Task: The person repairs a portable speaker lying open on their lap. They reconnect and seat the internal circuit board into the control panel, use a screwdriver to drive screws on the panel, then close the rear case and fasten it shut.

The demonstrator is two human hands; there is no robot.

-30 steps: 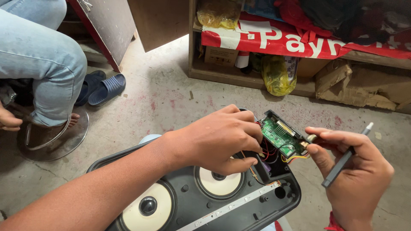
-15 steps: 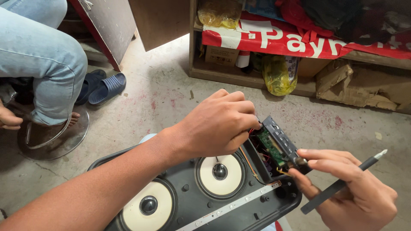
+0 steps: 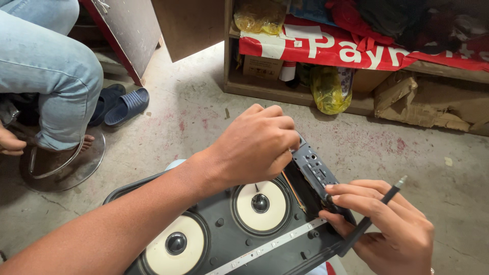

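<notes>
A black speaker box (image 3: 229,239) with two pale cones lies face up in front of me. At its right end sits a dark control panel (image 3: 317,170) with small buttons, tilted partly out of its slot, orange wires showing beside it. My left hand (image 3: 254,145) curls over the panel's upper end and grips it. My right hand (image 3: 389,229) presses fingertips on the panel's lower end while a thin black tool (image 3: 374,214) is tucked between its fingers, tip pointing up right.
Another person in blue jeans (image 3: 51,71) sits at the left on a round stool base (image 3: 61,165), blue slippers (image 3: 119,104) nearby. A wooden shelf (image 3: 300,94) with a red banner, yellow bags and cardboard stands behind on the concrete floor.
The panel was lifted with its green circuit board facing me; it has since been turned over and lowered toward the speaker's right end. My right hand moved down onto it.
</notes>
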